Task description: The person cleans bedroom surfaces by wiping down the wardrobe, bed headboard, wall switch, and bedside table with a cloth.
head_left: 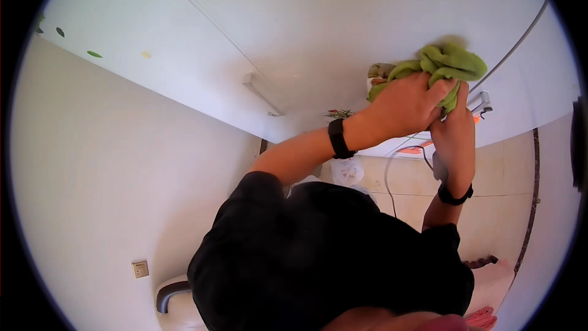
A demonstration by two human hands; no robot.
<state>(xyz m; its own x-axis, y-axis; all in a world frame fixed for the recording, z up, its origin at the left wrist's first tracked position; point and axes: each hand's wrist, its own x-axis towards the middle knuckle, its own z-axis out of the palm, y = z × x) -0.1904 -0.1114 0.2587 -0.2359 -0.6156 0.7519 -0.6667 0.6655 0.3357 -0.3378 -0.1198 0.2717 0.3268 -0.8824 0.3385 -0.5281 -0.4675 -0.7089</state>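
Both of my hands are together at the upper right, in front of a white cabinet front (294, 30). My left hand (405, 105) is closed on a bunched green cloth (450, 62). My right hand (453, 125), just below and to the right, also has its fingers wrapped round the cloth's lower part. Folds of the cloth stick out above my hands, close to the white surface. A patterned item (378, 73), partly covered by the cloth, shows at its left side.
A metal handle (262, 94) sticks out left of my hands, another (484, 103) just right of them. Below lie a white plastic bag (347, 171) and a cable (387, 178) on the tiled floor. A wall socket (140, 269) is at the lower left.
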